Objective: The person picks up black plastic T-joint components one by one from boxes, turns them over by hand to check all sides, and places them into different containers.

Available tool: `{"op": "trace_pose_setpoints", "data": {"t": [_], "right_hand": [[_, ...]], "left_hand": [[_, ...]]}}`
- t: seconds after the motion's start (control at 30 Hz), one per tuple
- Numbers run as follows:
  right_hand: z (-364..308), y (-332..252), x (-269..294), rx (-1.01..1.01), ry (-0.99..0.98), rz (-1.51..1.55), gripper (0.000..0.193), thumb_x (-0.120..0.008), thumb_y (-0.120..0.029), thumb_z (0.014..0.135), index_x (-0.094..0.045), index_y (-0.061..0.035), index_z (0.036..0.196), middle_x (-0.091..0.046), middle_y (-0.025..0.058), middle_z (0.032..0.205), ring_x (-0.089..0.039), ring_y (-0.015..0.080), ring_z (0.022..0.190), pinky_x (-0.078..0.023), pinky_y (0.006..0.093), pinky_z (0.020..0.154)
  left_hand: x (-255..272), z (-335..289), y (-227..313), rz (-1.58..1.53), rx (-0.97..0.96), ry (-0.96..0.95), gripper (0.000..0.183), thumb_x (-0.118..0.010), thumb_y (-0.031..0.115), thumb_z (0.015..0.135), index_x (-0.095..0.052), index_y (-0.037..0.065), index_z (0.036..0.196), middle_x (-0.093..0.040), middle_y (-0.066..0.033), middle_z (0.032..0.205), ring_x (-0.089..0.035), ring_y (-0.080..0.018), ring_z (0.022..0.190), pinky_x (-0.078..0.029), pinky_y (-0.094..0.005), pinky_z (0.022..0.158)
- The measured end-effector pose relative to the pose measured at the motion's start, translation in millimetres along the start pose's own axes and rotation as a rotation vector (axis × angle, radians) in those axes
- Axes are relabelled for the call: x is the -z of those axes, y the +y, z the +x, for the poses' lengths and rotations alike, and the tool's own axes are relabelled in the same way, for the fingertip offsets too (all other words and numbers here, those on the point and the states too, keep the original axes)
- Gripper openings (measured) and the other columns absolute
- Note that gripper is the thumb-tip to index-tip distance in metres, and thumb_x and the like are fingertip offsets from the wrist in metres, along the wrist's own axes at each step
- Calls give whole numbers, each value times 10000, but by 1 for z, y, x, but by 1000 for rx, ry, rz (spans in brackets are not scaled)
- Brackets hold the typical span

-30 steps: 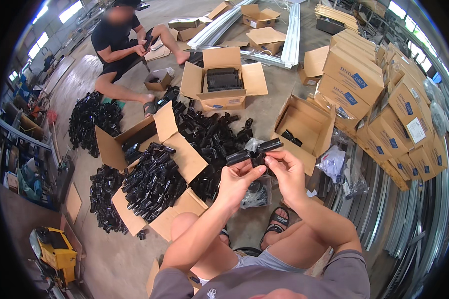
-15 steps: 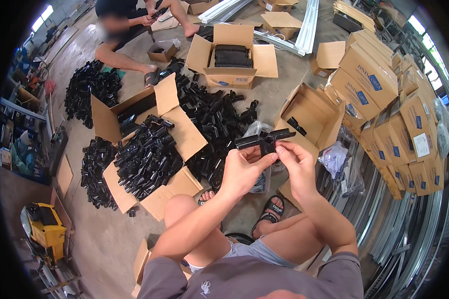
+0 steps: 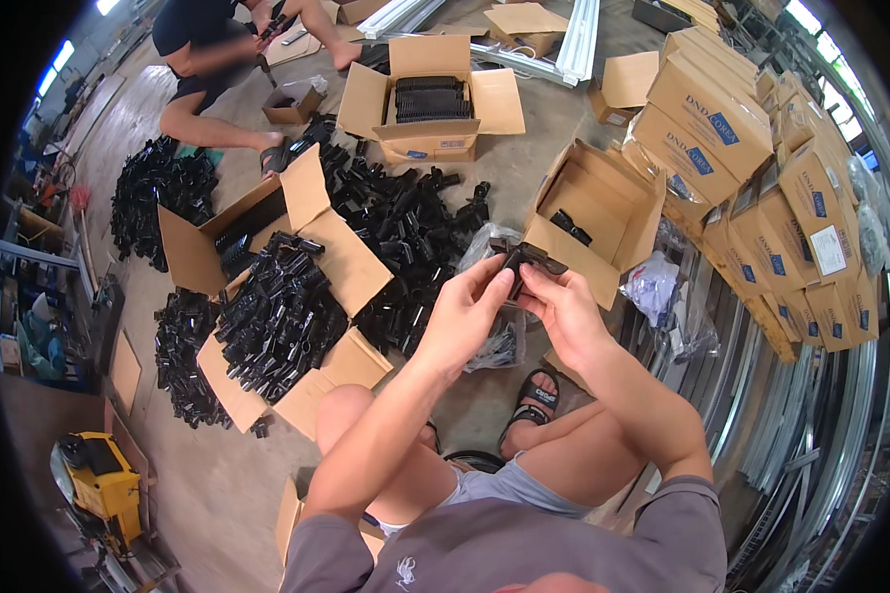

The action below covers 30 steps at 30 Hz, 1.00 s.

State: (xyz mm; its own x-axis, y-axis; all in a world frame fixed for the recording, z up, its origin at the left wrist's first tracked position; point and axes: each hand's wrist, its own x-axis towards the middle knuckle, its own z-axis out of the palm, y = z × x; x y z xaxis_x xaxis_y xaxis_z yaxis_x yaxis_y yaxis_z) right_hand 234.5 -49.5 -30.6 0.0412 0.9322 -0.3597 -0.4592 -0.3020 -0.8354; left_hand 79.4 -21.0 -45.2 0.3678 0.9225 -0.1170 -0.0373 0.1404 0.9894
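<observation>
Between my two hands, in front of me, is a glossy black bracket-like part [image 3: 526, 258]. The fingers and thumb of my left hand [image 3: 465, 314] pinch its near-left side. My right hand [image 3: 567, 311] grips the right side, with the thumb pressed close to the left one; fingers partly hide the part. Just beyond the hands stands an open carton [image 3: 631, 206] with a similar black part [image 3: 571, 227] inside. A loose heap of black parts [image 3: 405, 222] spreads on the floor to the left of my hands. Beneath them lies a clear plastic bag [image 3: 499, 348], partly covered.
At left, an open carton [image 3: 351, 259] overflows with black parts. Another open carton [image 3: 425, 148] at the back holds neat rows. A person [image 3: 213, 119] sits far left. Stacked cartons [image 3: 707, 128] and metal profiles [image 3: 771, 445] line the right. A yellow machine [image 3: 104, 484] stands lower left.
The black part has been turned from lying crosswise to a more end-on angle, and my hands have drawn closer together around it. The whole view has shifted slightly.
</observation>
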Motion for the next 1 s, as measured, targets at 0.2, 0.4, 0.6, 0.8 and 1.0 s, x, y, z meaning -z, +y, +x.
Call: {"op": "trace_pose_setpoints", "data": {"t": [0.2, 0.4, 0.6, 0.8, 1.0], "right_hand": [[0, -3, 2, 48, 39, -232, 199, -707, -168, 917, -701, -7, 1033, -711, 40, 964, -636, 95, 901, -493, 267, 820], [15, 6, 3, 219, 118, -397, 255, -724, -207, 908, -696, 6, 1045, -714, 43, 926, -644, 103, 846, -502, 250, 747], [80, 78, 59, 146, -34, -1357, 259, -720, -269, 851, -736, -34, 960, -728, 164, 915, -708, 292, 871, -550, 394, 769], [131, 216, 80, -257, -359, -1715, 223, -668, -129, 763, -763, -102, 962, -703, 197, 1083, -677, 363, 1028, -543, 459, 898], [116, 299, 68, -291, 149, -1549, 253, -550, -64, 857, -726, -8, 1029, -687, 241, 1108, -661, 399, 1069, -538, 480, 901]], "left_hand": [[-4, -4, 9, -298, 199, -54, 432, -523, 230, 1038, -510, -61, 1358, -640, -98, 1195, -623, -127, 1058, -548, -291, 897], [4, -5, 11, -603, 244, 74, 262, -518, 228, 1035, -627, 13, 1139, -684, -68, 1074, -659, -140, 940, -566, -292, 838], [29, 15, 10, -787, 64, 282, 285, -456, 200, 1053, -585, -23, 1177, -644, -128, 1158, -621, -208, 1067, -513, -331, 961], [44, 16, 10, -846, 51, 369, 297, -438, 208, 1059, -566, -19, 1203, -638, -128, 1167, -621, -223, 1076, -510, -346, 987], [42, 9, 28, -929, 55, 380, 222, -501, 185, 1035, -554, 26, 1180, -641, -99, 1164, -627, -208, 1078, -510, -356, 981]]}}
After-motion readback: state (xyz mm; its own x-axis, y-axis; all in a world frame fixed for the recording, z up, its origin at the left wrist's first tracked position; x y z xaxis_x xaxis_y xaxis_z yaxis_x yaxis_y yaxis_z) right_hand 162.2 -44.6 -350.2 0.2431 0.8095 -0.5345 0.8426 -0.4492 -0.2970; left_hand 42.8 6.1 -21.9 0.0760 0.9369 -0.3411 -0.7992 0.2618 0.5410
